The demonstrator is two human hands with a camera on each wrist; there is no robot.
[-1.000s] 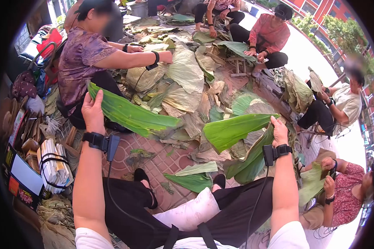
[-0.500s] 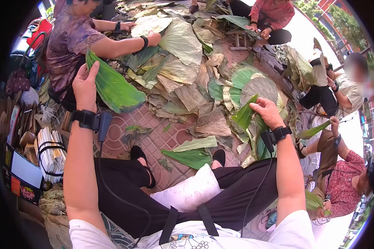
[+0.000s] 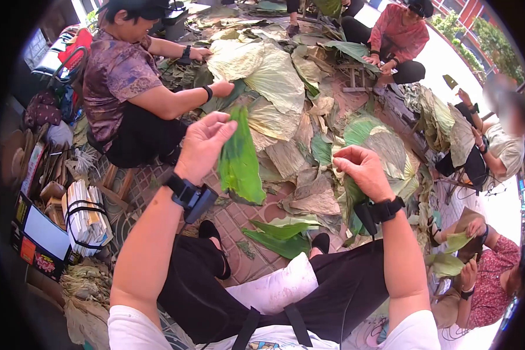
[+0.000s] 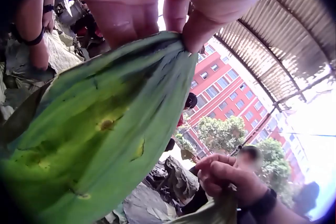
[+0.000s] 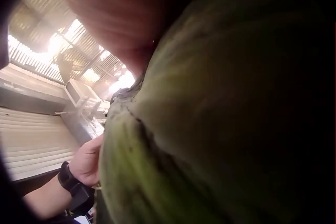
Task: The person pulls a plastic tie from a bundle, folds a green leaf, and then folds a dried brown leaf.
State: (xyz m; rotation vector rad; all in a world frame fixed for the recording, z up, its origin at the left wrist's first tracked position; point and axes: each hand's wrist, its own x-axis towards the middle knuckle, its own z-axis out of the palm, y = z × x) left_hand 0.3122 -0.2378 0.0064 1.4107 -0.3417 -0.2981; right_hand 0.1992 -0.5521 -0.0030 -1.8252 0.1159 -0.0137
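Note:
My left hand (image 3: 207, 146) pinches the top of a bright green leaf (image 3: 242, 166), which hangs over the brick paving. In the left wrist view that leaf (image 4: 100, 140) shows yellow-brown spots, with thumb and fingers of the left hand (image 4: 173, 3) at its tip. To the right, my right hand (image 3: 364, 172) pinches the gathered top of a darker folded leaf (image 3: 353, 204), which hangs beneath it. The right wrist view shows this leaf (image 5: 152, 171) close up, mostly in shadow, under the right hand (image 5: 115, 14).
Green leaves (image 3: 283, 233) lie on the paving between my feet. Beyond spreads a wide heap of dry leaves (image 3: 280, 81). A white cushion (image 3: 274, 289) rests between my thighs. Strapped papers (image 3: 86, 219) stand at left. Several people sit around, one (image 3: 122, 87) near on the left.
My left hand has moved right and inward with its leaf. The right hand has shifted slightly; the bright green piece it held is no longer seen there. More green shows on the leaves between my feet.

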